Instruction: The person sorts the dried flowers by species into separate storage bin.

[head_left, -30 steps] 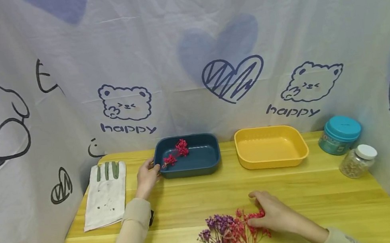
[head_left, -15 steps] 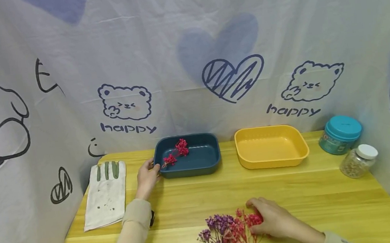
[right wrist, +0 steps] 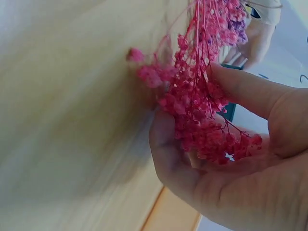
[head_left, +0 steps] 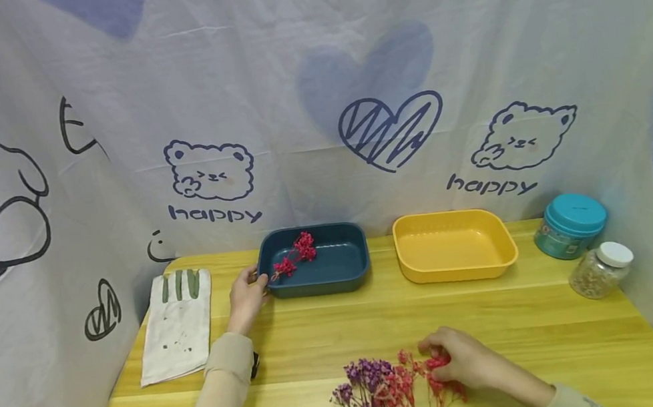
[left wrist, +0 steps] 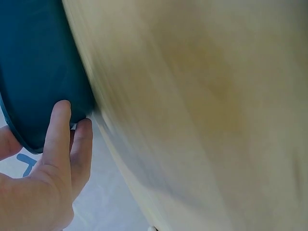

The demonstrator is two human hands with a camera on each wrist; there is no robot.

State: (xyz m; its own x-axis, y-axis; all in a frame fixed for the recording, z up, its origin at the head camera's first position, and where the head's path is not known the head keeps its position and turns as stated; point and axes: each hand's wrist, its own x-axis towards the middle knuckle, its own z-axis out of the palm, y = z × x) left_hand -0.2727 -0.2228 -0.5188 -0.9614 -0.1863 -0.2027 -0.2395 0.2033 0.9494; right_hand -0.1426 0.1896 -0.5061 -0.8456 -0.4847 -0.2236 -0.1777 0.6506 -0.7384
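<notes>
In the head view my left hand point(head_left: 245, 300) holds the left end of a dark blue tray point(head_left: 336, 286) with rounded corners. The left wrist view has its fingers point(left wrist: 58, 125) against the tray's outer wall, the thumb across the rim. Two clusters of red dried flowers point(head_left: 304, 246) lie inside that tray. At the front of the table my right hand point(head_left: 468, 360) pinches a sprig of pinkish-red dried flowers point(right wrist: 199, 106) by its flower heads, thumb and fingers curled about them. More pink dried flowers point(head_left: 397, 387) and purple dried flowers point(head_left: 367, 377) lie just left of it.
A yellow tray point(head_left: 458, 274) stands at the back, right of the blue one. Farther right are a teal-lidded tub point(head_left: 573, 222) and a jar with a white lid point(head_left: 597, 277). A white glove point(head_left: 179, 341) lies on the left. Printed cloth point(head_left: 310, 165) hangs behind the table.
My right hand has closed on a pink sprig and shifted slightly right, drawing it apart from the other pink flowers. The left hand and blue tray stay put.
</notes>
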